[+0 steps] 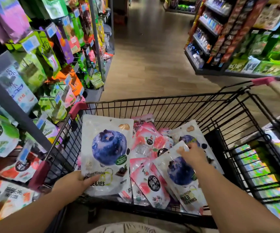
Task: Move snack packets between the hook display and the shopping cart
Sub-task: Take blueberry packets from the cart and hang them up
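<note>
A black wire shopping cart [161, 105] stands in front of me, holding several pink and white snack packets [150, 143]. My left hand [72, 184] grips the bottom edge of a white dried blueberry packet [107, 148] and holds it upright over the cart's left side. My right hand [193, 155] reaches into the cart and pinches the top edge of a second blueberry packet [181, 174] that lies on the pile. A third blueberry packet [193, 135] lies behind it. The hook display [40, 68] with hanging packets runs along my left.
Pink corner guards [78, 107] cap the cart's rim. A wooden-floored aisle [152, 56] stretches ahead. Stocked shelves [236, 39] stand on the right, and a lower display [273, 174] sits close beside the cart's right side.
</note>
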### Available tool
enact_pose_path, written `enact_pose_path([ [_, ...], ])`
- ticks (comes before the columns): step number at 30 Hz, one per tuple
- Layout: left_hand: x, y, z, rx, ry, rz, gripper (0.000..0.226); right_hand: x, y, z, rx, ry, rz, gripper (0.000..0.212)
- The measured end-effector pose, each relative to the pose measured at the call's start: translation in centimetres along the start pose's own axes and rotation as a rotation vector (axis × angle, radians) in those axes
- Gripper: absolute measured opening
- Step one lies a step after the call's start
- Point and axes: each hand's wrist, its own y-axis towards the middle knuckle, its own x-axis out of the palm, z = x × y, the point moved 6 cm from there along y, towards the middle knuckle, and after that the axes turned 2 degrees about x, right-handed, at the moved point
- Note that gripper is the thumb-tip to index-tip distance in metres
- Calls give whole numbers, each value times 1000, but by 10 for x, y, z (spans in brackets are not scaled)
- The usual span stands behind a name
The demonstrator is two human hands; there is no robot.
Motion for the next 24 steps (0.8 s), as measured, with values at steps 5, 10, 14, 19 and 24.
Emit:
enact_pose_path([
  [5,1,1,1,0,-3,19,53,-4,8,54,69,-164,49,86],
  [10,3,2,-1,-10,5,43,67,5,13,58,60,-57,1,69],
  [14,2,0,1,-4,3,60,58,14,15,68,52,-76,-66,75],
  [19,6,6,-6,10,-8,47,68,13,16,71,64,-88,-52,76],
  [24,6,11,-14,-24,-1,50,99,23,17,76,117,-197,-102,68],
])
